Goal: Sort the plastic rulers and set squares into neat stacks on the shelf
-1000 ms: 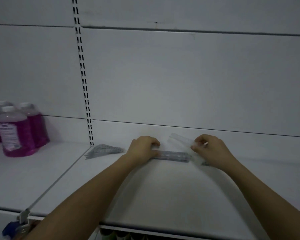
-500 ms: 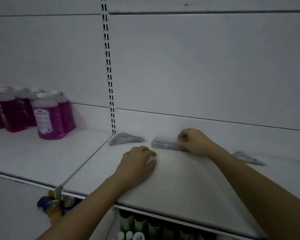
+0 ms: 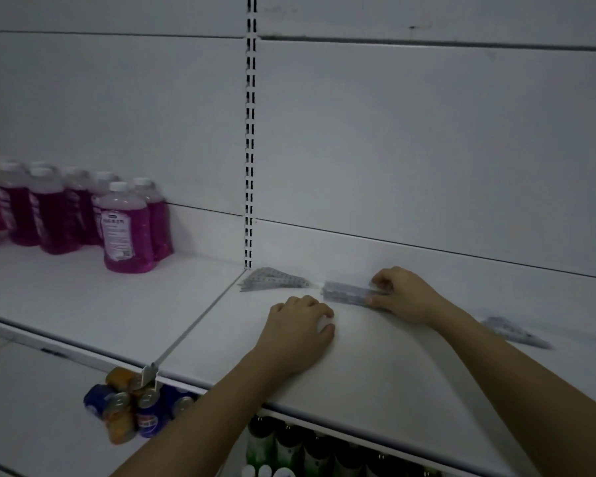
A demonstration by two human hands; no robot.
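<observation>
Stack of clear, flat plastic rulers (image 3: 350, 293), long and thin-edged, lying at the back of the white metal shelf (image 3: 375, 380) close to the rear panel. Pinched at its right end by the right hand (image 3: 405, 296), fingers behind and thumb in front. At nine o'clock from it, apart, a fanned pile of clear triangular set squares (image 3: 274, 279) in the bay's back corner. At four o'clock, well apart, a lone clear set square (image 3: 516, 333), not yet sorted. At seven o'clock, left hand (image 3: 298, 330) resting knuckles-up on the shelf, fingers curled; whether anything sits under it cannot be told.

Risks, as judged: smooth plastic on smooth painted metal, hence easy sliding and splaying of the stack under a one-ended push; thin transparent pieces hard to see in dim light, hence the stray square overlooked.

Further at nine o'clock, round pink-filled plastic bottles (image 3: 126, 232) with white caps.
</observation>
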